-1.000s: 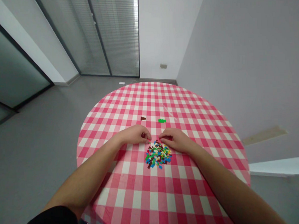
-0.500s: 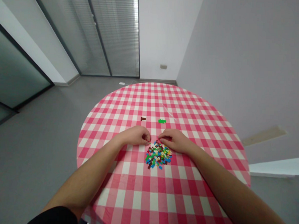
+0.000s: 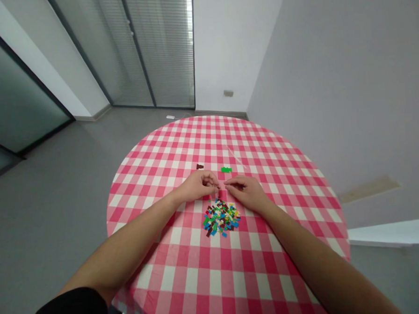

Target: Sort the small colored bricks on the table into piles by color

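Note:
A pile of small mixed-colour bricks [image 3: 221, 218] lies on the red-and-white checked tablecloth [image 3: 233, 277]. My left hand [image 3: 199, 185] is just beyond the pile's far side, its fingertips pinched on something small and dark that I cannot make out. Close to it on the right, my right hand [image 3: 245, 190] has thumb and fingers drawn together; what they hold, if anything, is too small to name. The two hands are a small gap apart. Behind my left hand lies a dark brown brick piece [image 3: 199, 167], and a green brick piece [image 3: 226, 169] lies beyond the gap between the hands.
The round table stands near a plain wall [image 3: 349, 74] on the right and a glass partition with blinds [image 3: 169, 51] at the back. A white object [image 3: 170, 117] lies on the floor past the table's far edge.
My left hand has moved right and slightly away from me, off the pile's edge. My right hand has shifted slightly away from the pile, and the fingertips of both hands are nearer each other.

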`<state>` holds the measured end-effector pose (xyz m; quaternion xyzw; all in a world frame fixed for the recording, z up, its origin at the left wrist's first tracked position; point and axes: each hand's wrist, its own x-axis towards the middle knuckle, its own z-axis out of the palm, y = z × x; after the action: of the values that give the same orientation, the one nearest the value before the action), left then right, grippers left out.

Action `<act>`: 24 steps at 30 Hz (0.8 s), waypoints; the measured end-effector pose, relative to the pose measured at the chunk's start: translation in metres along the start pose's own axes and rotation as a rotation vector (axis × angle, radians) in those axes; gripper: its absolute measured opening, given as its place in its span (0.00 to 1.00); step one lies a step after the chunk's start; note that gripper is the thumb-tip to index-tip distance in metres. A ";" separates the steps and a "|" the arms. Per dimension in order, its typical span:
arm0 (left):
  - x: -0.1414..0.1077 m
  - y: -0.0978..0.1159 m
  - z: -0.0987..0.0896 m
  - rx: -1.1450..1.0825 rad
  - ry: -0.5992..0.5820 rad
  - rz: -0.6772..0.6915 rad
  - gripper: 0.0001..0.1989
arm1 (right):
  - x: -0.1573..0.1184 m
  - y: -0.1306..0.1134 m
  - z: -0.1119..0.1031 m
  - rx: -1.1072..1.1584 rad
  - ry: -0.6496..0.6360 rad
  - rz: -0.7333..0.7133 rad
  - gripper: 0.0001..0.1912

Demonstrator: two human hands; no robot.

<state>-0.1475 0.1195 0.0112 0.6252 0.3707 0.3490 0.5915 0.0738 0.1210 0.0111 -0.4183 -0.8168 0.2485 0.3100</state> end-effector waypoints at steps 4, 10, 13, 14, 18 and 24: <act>0.003 -0.008 0.004 -0.126 0.025 0.034 0.13 | -0.002 -0.008 0.000 0.005 0.047 -0.069 0.10; 0.002 -0.003 0.003 -0.138 0.016 0.008 0.15 | 0.000 -0.012 0.001 0.018 0.016 -0.186 0.09; 0.001 -0.001 0.005 -0.134 0.011 0.012 0.15 | 0.000 -0.012 0.001 0.002 0.003 -0.192 0.08; 0.001 -0.002 0.005 -0.138 0.009 0.013 0.15 | 0.000 -0.012 0.001 -0.004 0.003 -0.194 0.08; 0.001 -0.004 0.004 -0.158 -0.001 0.024 0.15 | 0.000 -0.015 0.000 -0.020 0.008 -0.197 0.08; 0.001 -0.005 0.003 -0.124 -0.009 0.051 0.14 | 0.000 -0.013 0.000 -0.055 0.056 -0.202 0.08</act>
<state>-0.1442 0.1188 0.0063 0.5982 0.3295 0.3835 0.6217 0.0669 0.1138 0.0201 -0.3489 -0.8524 0.1815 0.3446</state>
